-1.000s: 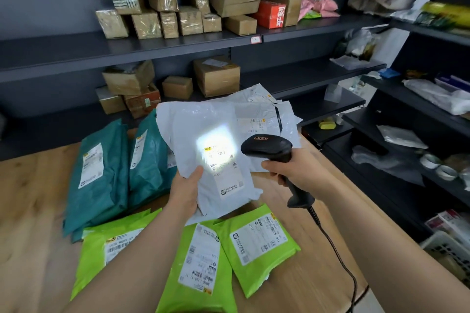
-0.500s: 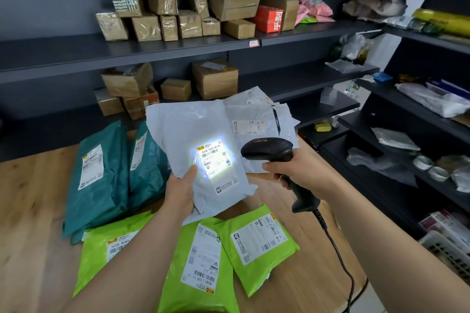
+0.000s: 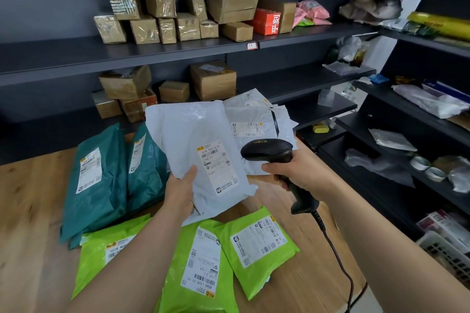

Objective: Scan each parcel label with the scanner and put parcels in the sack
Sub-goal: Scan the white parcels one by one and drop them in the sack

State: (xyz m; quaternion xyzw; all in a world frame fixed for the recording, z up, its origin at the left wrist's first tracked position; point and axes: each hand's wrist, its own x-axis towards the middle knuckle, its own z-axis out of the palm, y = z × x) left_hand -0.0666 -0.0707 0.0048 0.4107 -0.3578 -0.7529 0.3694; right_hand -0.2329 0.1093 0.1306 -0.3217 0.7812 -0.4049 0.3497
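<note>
We see the left hand [image 3: 181, 188] grasping the white parcel [image 3: 188, 132] by its lower edge, raised above the worktop [image 3: 30, 211], label [image 3: 218, 168] facing us. The right hand [image 3: 304, 174] grips the scanner [image 3: 267, 150] just beside that label, its head seemingly aimed at it. Lime-green parcels [image 3: 254, 262] lie on the worktop below

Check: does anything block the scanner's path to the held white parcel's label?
Nothing visible does. The black handheld scanner in the right hand faces the paper label on the white plastic mailer across open air; the left hand grips beside it.
</note>
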